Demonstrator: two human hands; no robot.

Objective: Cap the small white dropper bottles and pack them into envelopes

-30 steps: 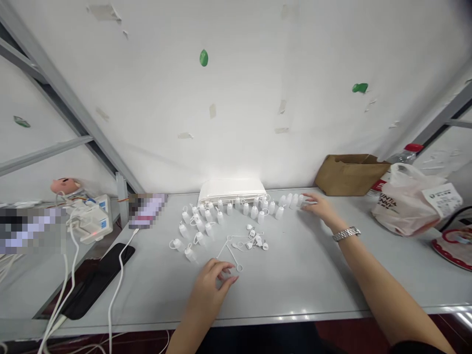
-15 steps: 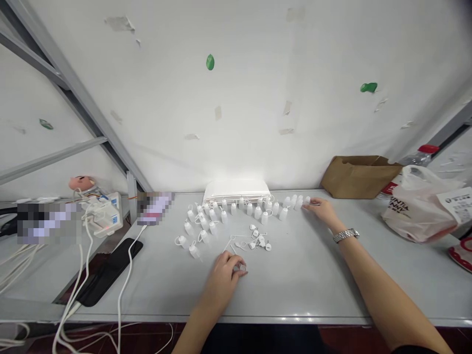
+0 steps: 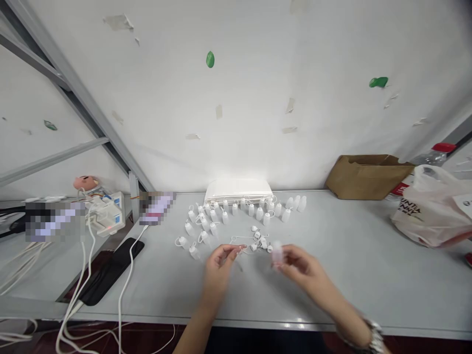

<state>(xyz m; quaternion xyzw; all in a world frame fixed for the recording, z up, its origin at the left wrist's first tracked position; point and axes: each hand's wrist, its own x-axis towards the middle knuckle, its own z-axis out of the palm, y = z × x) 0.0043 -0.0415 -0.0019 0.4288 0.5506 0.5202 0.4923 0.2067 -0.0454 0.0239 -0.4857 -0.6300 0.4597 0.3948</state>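
My right hand [image 3: 297, 265] holds a small translucent bottle [image 3: 277, 254], blurred, above the grey table right of the loose caps. My left hand [image 3: 220, 263] is pinched around a white looped strap [image 3: 241, 248] at the front centre; how the strap continues under the fingertips is hard to make out. Between and behind the hands lies a small pile of white caps with straps [image 3: 261, 241]. Several capped bottles [image 3: 204, 222] stand or lean in a spread farther back, and several capless bottles [image 3: 297, 202] stand together at its right end.
A white stack [image 3: 238, 189] rests against the wall. At right are a brown paper bag [image 3: 368, 179] and a white plastic bag [image 3: 429, 211]. To the left are a black power bank [image 3: 112, 270], a phone [image 3: 158, 208], white cables and a white device [image 3: 106, 214].
My right hand has come from the capless bottles toward the centre with a bottle in it. My left hand has moved slightly back and left, and now pinches a strap. The view has shifted slightly.
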